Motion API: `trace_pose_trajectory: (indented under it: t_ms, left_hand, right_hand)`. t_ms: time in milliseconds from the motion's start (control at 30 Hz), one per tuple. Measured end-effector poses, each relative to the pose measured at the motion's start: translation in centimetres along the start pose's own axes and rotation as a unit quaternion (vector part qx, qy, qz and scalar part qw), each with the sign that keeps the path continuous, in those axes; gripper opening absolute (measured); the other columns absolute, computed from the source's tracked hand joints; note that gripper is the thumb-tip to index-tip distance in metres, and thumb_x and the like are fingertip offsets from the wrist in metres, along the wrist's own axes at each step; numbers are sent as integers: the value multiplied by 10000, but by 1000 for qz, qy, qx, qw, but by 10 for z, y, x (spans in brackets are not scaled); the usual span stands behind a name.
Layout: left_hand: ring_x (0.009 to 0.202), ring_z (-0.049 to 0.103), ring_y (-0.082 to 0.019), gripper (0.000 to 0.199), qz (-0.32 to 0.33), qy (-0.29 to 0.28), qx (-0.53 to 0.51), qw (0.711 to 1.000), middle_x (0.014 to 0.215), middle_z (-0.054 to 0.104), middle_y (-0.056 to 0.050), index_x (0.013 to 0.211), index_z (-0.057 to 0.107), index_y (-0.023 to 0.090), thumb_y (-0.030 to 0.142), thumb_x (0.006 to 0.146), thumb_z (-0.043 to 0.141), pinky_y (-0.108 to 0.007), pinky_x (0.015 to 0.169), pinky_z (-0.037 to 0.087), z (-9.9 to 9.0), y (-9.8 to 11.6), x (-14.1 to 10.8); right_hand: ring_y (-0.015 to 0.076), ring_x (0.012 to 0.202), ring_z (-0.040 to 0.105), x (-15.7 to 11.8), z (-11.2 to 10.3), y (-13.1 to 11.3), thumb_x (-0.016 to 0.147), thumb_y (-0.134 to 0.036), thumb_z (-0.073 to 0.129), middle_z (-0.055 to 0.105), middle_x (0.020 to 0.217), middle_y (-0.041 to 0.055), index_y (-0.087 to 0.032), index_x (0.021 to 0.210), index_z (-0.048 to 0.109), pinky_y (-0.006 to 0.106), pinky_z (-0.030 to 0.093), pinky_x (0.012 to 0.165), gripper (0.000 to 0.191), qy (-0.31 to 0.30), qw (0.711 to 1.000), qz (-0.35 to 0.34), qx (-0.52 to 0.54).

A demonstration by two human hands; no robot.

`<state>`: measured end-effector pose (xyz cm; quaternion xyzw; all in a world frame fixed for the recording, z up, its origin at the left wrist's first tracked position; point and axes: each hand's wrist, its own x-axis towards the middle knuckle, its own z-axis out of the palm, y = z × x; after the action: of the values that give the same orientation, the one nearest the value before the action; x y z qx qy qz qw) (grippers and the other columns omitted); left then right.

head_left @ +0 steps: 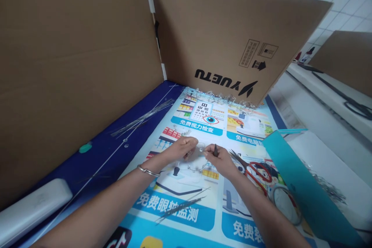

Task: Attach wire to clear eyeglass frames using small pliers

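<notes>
Over the printed mat [162,236], my left hand [186,148] is closed in a pinch on a thin wire with clear beads [201,149]. The fingertips of my right hand [220,159] meet the same wire from the other side. A dark pointed tip [215,150] sticks up from my right hand; its kind I cannot make out. More small clear beads and loops hang below the hands, too fine to tell apart. Right of my right hand lie scissors with red handles [254,174]. A bundle of thin wires [183,207] rests nearer to me.
Cardboard panels [232,35] stand at the left and back. Clear beaded pieces [226,99] line the back panel's foot. More wires [143,117] lie on the blue strip. At the right are a teal-edged box [308,186] and a roll of tape [286,203]; a white case [37,205] sits front left.
</notes>
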<state>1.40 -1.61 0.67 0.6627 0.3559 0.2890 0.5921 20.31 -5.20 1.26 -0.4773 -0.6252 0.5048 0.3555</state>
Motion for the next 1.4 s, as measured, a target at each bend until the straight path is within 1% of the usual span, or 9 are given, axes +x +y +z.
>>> trace_pose_trajectory:
  t_ms: [167, 400, 667, 733, 867, 1033, 1233, 1300, 1400]
  left_hand:
    - [295, 288, -49, 519, -59, 26, -154, 986, 417, 347, 47, 517, 286, 185, 607, 818, 250, -200, 329, 153, 9, -4, 3]
    - [372, 396, -66, 475, -3, 73, -116, 991, 449, 447, 27, 551, 398, 158, 531, 837, 327, -207, 406, 287, 10, -2, 5]
    - [454, 455, -66, 418, -18, 92, -168, 981, 658, 526, -1, 762, 470, 152, 540, 832, 333, -182, 403, 317, 12, -3, 8]
    - [485, 474, -68, 398, -12, 116, -177, 977, 719, 536, -8, 824, 478, 160, 537, 827, 352, -180, 412, 336, 17, -1, 7]
    - [573, 507, -82, 355, -8, 218, -197, 956, 805, 532, -4, 963, 451, 209, 526, 827, 369, -171, 431, 363, 34, 0, 2]
    - [463, 423, -74, 327, 6, 265, -108, 958, 657, 488, 25, 955, 454, 203, 491, 854, 339, -189, 413, 334, 47, -1, -5]
    - [481, 430, -103, 348, 34, 282, 2, 959, 533, 438, 33, 917, 509, 179, 454, 876, 300, -217, 490, 361, 34, -1, -5]
    - [480, 428, -106, 349, 47, 275, 37, 960, 507, 424, 38, 884, 523, 175, 444, 877, 299, -221, 510, 363, 25, -1, -3]
    - [488, 409, -101, 339, 69, 207, 94, 971, 515, 429, 38, 827, 534, 174, 418, 878, 305, -215, 522, 348, 13, -1, -1]
  right_hand:
    - [84, 507, 347, -1, 3, -1, 728, -372, 553, 442, 569, -39, -176, 728, 554, 220, 286, 494, 196, -5, 1000, 5, 28]
    - [85, 517, 354, 0, 3, 1, 742, -350, 541, 429, 559, -40, -168, 712, 558, 220, 288, 501, 185, 25, 999, 1, 43]
    - [88, 532, 373, 4, -2, 5, 721, -356, 559, 458, 591, -29, -171, 715, 545, 216, 304, 503, 186, 106, 993, 15, 46]
    - [91, 546, 378, 5, -3, 6, 719, -354, 564, 468, 614, -22, -170, 724, 542, 216, 311, 510, 186, 131, 990, 13, 54]
    - [94, 552, 375, 6, -5, 9, 715, -379, 570, 459, 616, -22, -172, 728, 536, 223, 318, 524, 210, 182, 981, 4, 67]
    - [98, 563, 390, 6, -4, 10, 708, -378, 582, 473, 614, -28, -173, 712, 543, 229, 329, 550, 209, 188, 980, 1, 72]
    - [89, 521, 379, 1, 1, 2, 737, -358, 547, 464, 597, -36, -182, 721, 533, 224, 321, 518, 177, 119, 992, 5, 50]
    - [85, 502, 358, -1, 2, -1, 739, -363, 542, 430, 569, -44, -183, 698, 524, 221, 304, 496, 185, 108, 993, 2, 38]
    - [82, 485, 335, -1, 2, -3, 736, -370, 544, 385, 536, -53, -183, 676, 514, 218, 284, 475, 199, 98, 995, 0, 24]
